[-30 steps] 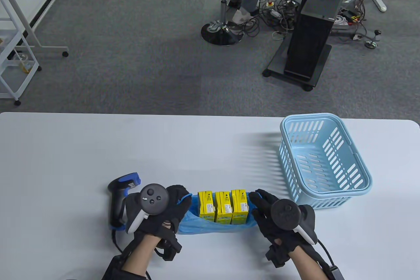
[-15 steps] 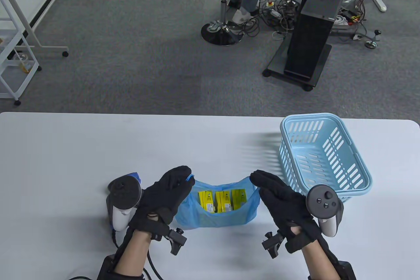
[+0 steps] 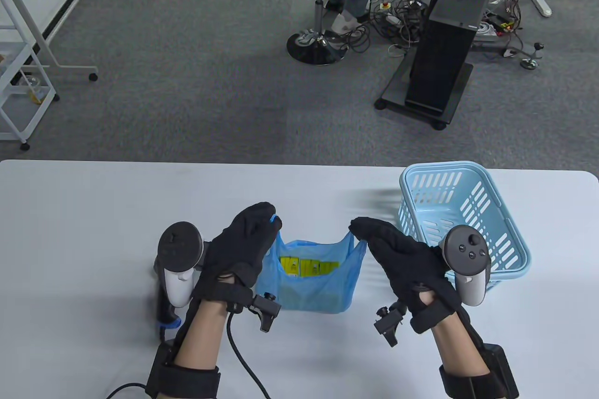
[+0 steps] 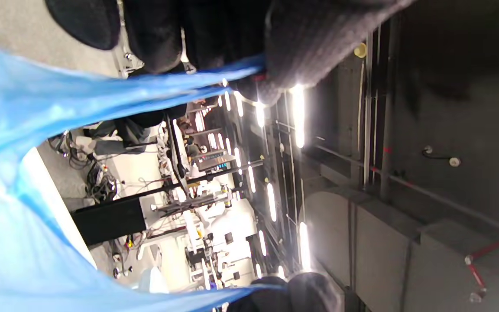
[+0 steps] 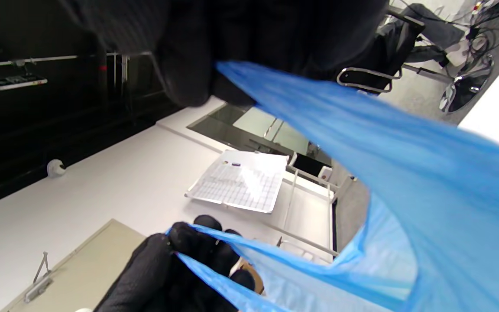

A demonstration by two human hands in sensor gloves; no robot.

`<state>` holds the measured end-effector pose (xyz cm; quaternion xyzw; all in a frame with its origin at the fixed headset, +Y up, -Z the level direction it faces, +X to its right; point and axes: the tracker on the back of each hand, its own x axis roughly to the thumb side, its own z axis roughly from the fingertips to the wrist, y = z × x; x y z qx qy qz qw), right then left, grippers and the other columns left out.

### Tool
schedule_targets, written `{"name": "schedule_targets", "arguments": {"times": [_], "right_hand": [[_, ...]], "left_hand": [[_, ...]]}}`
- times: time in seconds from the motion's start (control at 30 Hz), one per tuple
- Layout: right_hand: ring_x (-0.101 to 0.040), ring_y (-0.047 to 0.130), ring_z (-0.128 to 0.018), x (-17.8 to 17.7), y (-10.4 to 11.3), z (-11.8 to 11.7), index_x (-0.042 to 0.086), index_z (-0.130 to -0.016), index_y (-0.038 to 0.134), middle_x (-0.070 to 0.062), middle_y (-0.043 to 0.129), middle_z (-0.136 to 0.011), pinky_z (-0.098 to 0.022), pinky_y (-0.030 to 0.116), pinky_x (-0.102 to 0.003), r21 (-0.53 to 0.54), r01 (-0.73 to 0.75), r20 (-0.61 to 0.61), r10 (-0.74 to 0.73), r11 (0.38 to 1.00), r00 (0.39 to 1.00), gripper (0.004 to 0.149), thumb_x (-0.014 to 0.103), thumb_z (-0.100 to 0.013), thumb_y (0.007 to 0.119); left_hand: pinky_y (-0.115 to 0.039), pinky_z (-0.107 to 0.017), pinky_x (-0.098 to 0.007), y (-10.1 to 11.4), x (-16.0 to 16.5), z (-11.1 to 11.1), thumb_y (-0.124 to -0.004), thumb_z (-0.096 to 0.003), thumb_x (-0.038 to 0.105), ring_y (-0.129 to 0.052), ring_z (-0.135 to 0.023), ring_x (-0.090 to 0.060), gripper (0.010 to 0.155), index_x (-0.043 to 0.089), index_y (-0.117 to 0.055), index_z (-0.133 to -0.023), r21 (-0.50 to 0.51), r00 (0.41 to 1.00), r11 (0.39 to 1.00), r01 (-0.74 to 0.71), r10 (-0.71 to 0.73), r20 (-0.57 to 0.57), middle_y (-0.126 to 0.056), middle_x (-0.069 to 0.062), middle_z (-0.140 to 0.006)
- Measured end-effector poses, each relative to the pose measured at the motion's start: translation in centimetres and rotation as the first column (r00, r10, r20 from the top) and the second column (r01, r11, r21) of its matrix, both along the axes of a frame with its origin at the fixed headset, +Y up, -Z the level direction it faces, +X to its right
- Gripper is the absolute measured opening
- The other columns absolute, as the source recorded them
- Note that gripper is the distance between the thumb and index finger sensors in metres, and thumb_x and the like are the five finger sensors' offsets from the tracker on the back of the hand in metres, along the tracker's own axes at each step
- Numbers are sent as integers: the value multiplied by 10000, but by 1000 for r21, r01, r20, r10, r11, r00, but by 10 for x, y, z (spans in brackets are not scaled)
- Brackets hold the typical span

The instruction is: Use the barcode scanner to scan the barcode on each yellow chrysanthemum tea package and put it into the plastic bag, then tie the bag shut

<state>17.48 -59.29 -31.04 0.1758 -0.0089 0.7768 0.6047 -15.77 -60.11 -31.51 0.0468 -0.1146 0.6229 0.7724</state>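
Observation:
A blue plastic bag (image 3: 313, 284) stands on the table between my hands, its mouth open upward. The tops of the yellow tea packages (image 3: 309, 266) show inside it. My left hand (image 3: 248, 242) pinches the bag's left handle, and my right hand (image 3: 379, 240) pinches the right handle; both handles are pulled up and apart. In the left wrist view the blue bag (image 4: 11, 143) stretches from under my fingertips (image 4: 293, 47). The right wrist view shows the blue bag (image 5: 353, 143) pinched at the top, with my left hand (image 5: 176, 268) holding the other handle. The barcode scanner (image 3: 164, 308) lies left of my left hand, mostly hidden.
A light blue plastic basket (image 3: 461, 221) stands at the right of the white table (image 3: 93, 212), close to my right hand. Beyond the table's far edge are an office chair (image 3: 318, 6), a black computer tower (image 3: 444, 43) and cables on grey carpet.
Both hands turned palm inward, took the bag's handles and lifted them up and away from me. The bag's walls rose around the packages, which now show only at their tops.

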Motion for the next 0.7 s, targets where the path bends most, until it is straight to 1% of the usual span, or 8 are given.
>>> {"name": "schedule_targets", "arguments": {"times": [0.17,0.27,0.33,0.37,0.4,0.5,0.57,0.7], "right_hand": [[-346,724,-922,3,-6,5,169,-938,797,-112,713,-1000,-693,584,-581,42,-65,23,65,997,998,562,365,-422,689],[-343,701,-946,3,-5,7,204,-978,753,-94,687,-1024,-697,577,-588,88,-187,38,185,978,982,590,394,-423,687],[-367,641,-980,1,-6,10,221,-1037,662,-115,617,-1065,-705,551,-602,97,-255,48,251,962,967,657,435,-417,699],[-390,581,-1004,1,-6,12,223,-1104,489,-153,518,-1102,-713,522,-615,105,-277,56,273,955,961,770,474,-410,709],[-402,535,-1021,1,-8,15,233,-1120,347,-168,429,-1124,-718,498,-628,126,-336,110,324,933,940,858,513,-398,715],[-408,506,-1034,3,-16,22,125,-1104,185,-182,335,-1126,-719,491,-638,165,-523,220,485,836,846,1007,589,-378,706],[-413,490,-1040,6,-25,24,113,-1103,187,-185,338,-1126,-716,487,-645,150,-620,261,574,770,776,1030,617,-366,701],[-444,407,-1056,4,-45,26,104,-1115,229,-196,318,-1135,-718,425,-678,84,-681,190,660,727,727,1065,663,-341,701]], "left_hand": [[-578,-655,-670,-2,-6,7,-804,-521,370,-678,-1005,-489,453,111,-847,-891,75,979,979,189,-181,-94,-715,-164,-1051],[-554,-667,-686,0,-7,14,-820,-512,459,-652,-1023,-502,601,86,-784,-982,74,928,927,368,-362,-86,-673,-182,-1085],[-543,-671,-695,1,-6,19,-822,-504,502,-634,-1036,-508,664,78,-765,-1011,73,880,878,473,-467,-84,-648,-192,-1105],[-538,-672,-700,1,-6,20,-826,-497,518,-621,-1042,-517,694,78,-754,-1028,72,863,861,504,-498,-83,-632,-203,-1117],[-520,-677,-712,0,-7,22,-827,-493,536,-594,-1054,-530,728,82,-728,-1054,58,836,834,548,-545,-70,-606,-209,-1133],[-466,-691,-738,-6,-13,29,-825,-472,595,-512,-1090,-544,845,96,-626,-1124,31,777,779,626,-621,-106,-519,-213,-1176],[-410,-695,-764,-13,-21,32,-818,-457,645,-413,-1113,-562,931,105,-539,-1163,-2,748,752,659,-656,-105,-445,-226,-1204],[-106,-636,-795,-29,-26,31,-780,-430,750,-101,-1101,-572,1077,152,-350,-1216,-56,653,656,753,-755,-60,-232,-234,-1238]]}}
